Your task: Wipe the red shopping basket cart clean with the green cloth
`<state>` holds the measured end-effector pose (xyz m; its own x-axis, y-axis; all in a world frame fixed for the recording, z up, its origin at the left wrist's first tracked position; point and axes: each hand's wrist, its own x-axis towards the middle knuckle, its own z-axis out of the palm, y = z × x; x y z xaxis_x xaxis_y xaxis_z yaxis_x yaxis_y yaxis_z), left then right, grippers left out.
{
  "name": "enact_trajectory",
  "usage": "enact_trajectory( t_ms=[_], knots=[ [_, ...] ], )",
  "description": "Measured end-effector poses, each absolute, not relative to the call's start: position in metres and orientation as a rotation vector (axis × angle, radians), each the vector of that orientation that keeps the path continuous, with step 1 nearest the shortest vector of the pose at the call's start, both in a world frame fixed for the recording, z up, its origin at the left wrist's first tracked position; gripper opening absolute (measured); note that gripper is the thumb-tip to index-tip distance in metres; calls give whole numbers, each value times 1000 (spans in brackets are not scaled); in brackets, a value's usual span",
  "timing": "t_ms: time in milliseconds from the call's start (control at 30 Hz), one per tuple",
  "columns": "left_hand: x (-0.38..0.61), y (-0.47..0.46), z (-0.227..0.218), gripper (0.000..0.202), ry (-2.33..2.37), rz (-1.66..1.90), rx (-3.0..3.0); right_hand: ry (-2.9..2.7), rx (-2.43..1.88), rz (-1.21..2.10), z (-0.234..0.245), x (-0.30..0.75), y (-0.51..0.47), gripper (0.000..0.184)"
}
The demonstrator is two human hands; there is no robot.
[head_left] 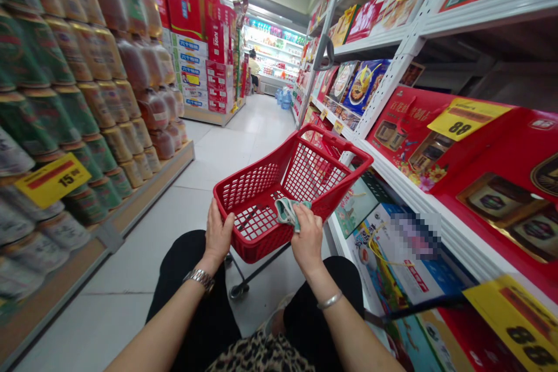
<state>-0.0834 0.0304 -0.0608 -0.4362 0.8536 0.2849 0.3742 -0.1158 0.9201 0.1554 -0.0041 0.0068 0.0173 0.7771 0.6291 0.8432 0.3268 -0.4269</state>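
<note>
A red plastic shopping cart (257, 253) with lattice walls stands in front of my knees, tilted in the view. My left hand (218, 235) grips the near left corner of its basket, thumb toward the front wall. A folded pale green and white cloth (285, 211) is under the fingers of my right hand (307, 238), pressed against the basket's near right rim. Part of the cloth is hidden by those fingers. Inside the basket only the lattice floor and a dark strip show.
Stacked drink packs (82, 99) rise on a low wooden platform (152, 186) at left. White shelving (394, 64) with red gift boxes (418, 133) runs close along the right. Down the tiled aisle (257, 133), a person (253, 67) is near lit shelves, with blue water bottles (285, 97) nearby.
</note>
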Motion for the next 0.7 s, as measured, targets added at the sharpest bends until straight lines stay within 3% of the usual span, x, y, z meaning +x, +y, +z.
enact_trajectory(
  t_ms=[233,467,700],
  knots=[
    [-85,30,-62,78,1760,1574,1356,-1880,-1317,-79,0,122,-41,71],
    [-84,28,-56,80,1779,1522,1382,-2029,-1082,-55,-13,94,-73,64],
    [-90,27,-60,81,1766,1532,1389,-1930,-949,102,-2,132,-66,61]
  ],
)
